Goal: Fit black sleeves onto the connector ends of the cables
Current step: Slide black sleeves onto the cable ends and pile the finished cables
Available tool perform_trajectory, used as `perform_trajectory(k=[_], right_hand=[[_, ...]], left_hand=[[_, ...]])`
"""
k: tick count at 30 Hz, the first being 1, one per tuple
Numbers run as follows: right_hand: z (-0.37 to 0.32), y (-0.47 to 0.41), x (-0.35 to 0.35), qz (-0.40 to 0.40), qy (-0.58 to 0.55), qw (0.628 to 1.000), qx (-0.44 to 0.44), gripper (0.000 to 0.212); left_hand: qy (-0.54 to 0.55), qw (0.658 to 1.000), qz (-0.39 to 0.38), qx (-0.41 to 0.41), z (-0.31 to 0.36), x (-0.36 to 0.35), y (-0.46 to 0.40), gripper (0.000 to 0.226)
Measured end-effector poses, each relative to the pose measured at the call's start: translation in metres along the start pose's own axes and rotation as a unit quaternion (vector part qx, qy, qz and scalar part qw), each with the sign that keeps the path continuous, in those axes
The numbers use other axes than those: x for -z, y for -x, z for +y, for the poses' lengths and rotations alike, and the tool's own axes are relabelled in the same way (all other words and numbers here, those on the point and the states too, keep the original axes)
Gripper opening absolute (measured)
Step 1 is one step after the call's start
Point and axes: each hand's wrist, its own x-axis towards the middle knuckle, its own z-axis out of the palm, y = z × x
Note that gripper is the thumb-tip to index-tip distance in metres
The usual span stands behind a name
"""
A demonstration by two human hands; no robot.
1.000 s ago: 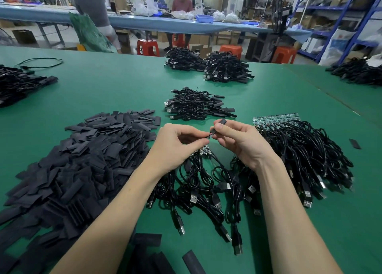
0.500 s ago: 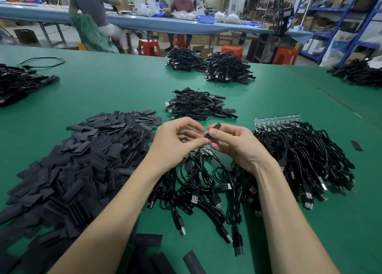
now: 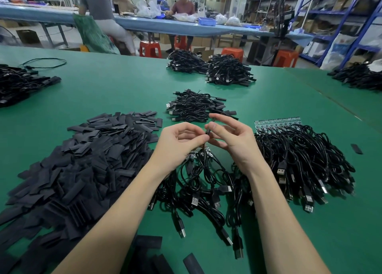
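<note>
My left hand (image 3: 177, 144) pinches the end of a black cable (image 3: 203, 149) between thumb and forefinger above the green table. My right hand (image 3: 234, 138) meets it, thumb and a lower finger on a small black sleeve (image 3: 207, 132) at that cable end, forefinger lifted. The cable drops into a tangle of USB cables (image 3: 202, 189) below both wrists. A large heap of flat black sleeves (image 3: 93, 160) lies to the left. How far the sleeve sits on the end is hidden by my fingers.
A second cable heap (image 3: 306, 162) with green circuit boards (image 3: 277, 121) lies right. A small cable bundle (image 3: 196, 106) sits just beyond my hands, with more piles (image 3: 229, 72) farther back. Loose sleeves (image 3: 148, 242) lie near me. Two people work at the far bench.
The sleeve has gone from sticking up above my right fingertips to sitting low between both hands. My right forefinger has lifted off it and my left fingers have opened a little.
</note>
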Motion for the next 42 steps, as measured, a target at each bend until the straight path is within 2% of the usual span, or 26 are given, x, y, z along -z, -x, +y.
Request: perform_trajectory(k=[8, 14, 16, 18, 19, 21, 23, 26, 28, 32, 36, 39, 42], right_hand=[[0.007, 0.002, -0.003, 0.017, -0.029, 0.999, -0.018, 0.034], [0.007, 0.000, -0.003, 0.029, -0.031, 0.999, -0.012, 0.026], [0.003, -0.002, -0.007, 0.059, -0.036, 0.998, 0.002, 0.022], [-0.005, -0.005, -0.008, 0.110, -0.068, 0.991, 0.016, 0.023], [-0.010, -0.007, -0.007, 0.134, -0.090, 0.987, 0.021, 0.024], [-0.018, -0.009, -0.004, 0.166, -0.121, 0.978, 0.035, 0.022], [-0.021, -0.009, 0.000, 0.194, -0.129, 0.971, 0.048, 0.021], [-0.021, -0.007, 0.009, 0.235, -0.111, 0.965, 0.035, 0.025], [-0.021, -0.008, 0.016, 0.239, -0.065, 0.969, -0.006, 0.035], [-0.022, -0.011, 0.025, 0.230, 0.035, 0.971, -0.060, 0.048], [-0.016, -0.010, 0.023, 0.199, 0.074, 0.974, -0.072, 0.045], [-0.009, -0.012, 0.023, 0.170, 0.125, 0.973, -0.091, 0.027], [-0.002, -0.012, 0.022, 0.148, 0.167, 0.970, -0.094, 0.012]], left_hand=[[-0.008, 1.000, 0.009, -0.012, 0.004, -0.002, -0.001, 0.012], [-0.050, 0.999, 0.012, -0.016, 0.003, -0.002, 0.000, 0.012], [-0.073, 0.997, 0.011, 0.016, 0.003, -0.004, -0.001, 0.026], [-0.139, 0.988, -0.023, 0.065, 0.003, -0.007, -0.001, 0.050], [-0.176, 0.980, -0.046, 0.080, 0.003, -0.009, -0.001, 0.055], [-0.212, 0.970, -0.079, 0.086, 0.004, -0.011, 0.000, 0.046], [-0.196, 0.973, -0.082, 0.088, 0.008, -0.012, 0.001, 0.035], [-0.187, 0.978, -0.052, 0.077, 0.015, -0.010, -0.002, 0.037], [-0.228, 0.973, -0.018, 0.042, 0.019, -0.008, -0.009, 0.033], [-0.355, 0.931, 0.024, -0.076, 0.033, -0.003, -0.049, 0.021], [-0.524, 0.837, 0.027, -0.156, 0.042, -0.005, -0.112, 0.012], [-0.609, 0.779, 0.011, -0.148, 0.037, -0.005, -0.156, 0.008], [-0.655, 0.751, 0.001, -0.087, 0.025, 0.001, -0.179, 0.014]])
